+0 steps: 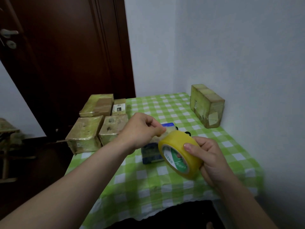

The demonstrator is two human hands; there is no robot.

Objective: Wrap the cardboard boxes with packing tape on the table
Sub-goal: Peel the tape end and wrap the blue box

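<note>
Thumb and forefinger of the left hand (142,128) pinch the loose end (167,129) of a roll of yellow packing tape (178,141), lifted just off the roll at its 11 o'clock. The right hand (208,156) grips the roll from 3 o'clock, thumb pressed flat on the outer yellow face, the other fingers curled round the far side and 1 fingertip showing through the green-and-white core. The roll is held tilted above the table (165,179), which wears a green-and-white checked cloth.

Directly beneath and behind the roll lies a blue box (151,154) – largely hidden by the left wrist and the tape, so only its near face and a far corner show. Dark loops peek out just beyond the roll at 1 o'clock; what they belong to cannot be told.

At 10 o'clock, 4 tape-wrapped cardboard boxes crowd the table's left edge: a front-left box (84,134), a pitted box (112,126) beside it, a long box (97,105) behind, and a small labelled box (119,107) at the back. At 1 o'clock, well apart, a tall box (206,104) stands on edge against the pale wall (231,47). A dark brown door (66,55) with a metal handle (8,33) fills the background at left.
</note>
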